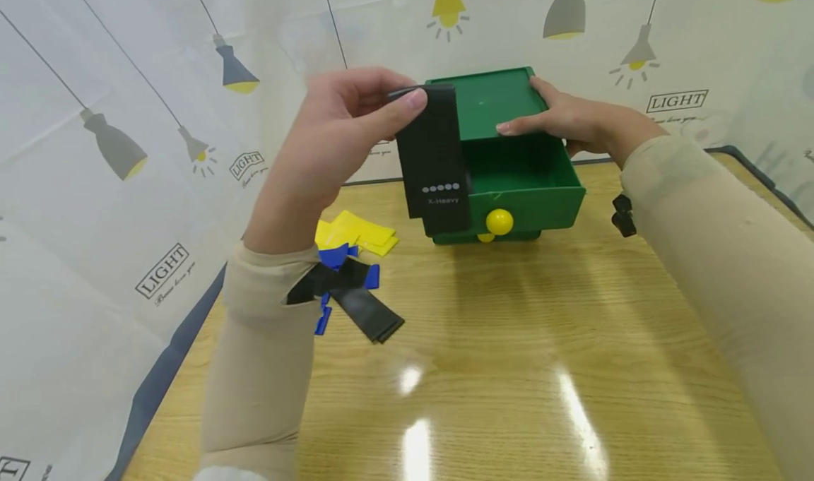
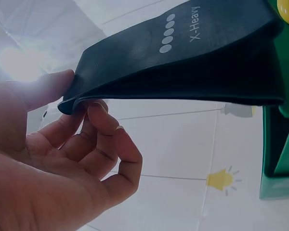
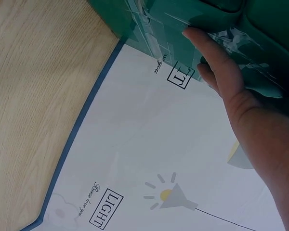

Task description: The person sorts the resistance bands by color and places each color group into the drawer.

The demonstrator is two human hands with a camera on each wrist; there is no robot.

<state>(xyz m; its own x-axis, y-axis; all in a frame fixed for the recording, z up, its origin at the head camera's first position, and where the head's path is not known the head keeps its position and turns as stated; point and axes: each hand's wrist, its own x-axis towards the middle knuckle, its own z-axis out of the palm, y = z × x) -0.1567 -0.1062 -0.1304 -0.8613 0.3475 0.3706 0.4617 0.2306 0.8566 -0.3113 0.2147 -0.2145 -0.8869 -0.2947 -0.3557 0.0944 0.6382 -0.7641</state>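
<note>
1. Left hand (image 1: 333,133): we're pinching the top end of the black band (image 1: 435,156), which hangs by the left front corner of the open drawer (image 1: 540,209).
2. We'd probably swing it right, then lower it in.
3. Right hand (image 1: 569,117) is spread over the green cabinet (image 1: 490,107); we'd brace lightly.
</note>
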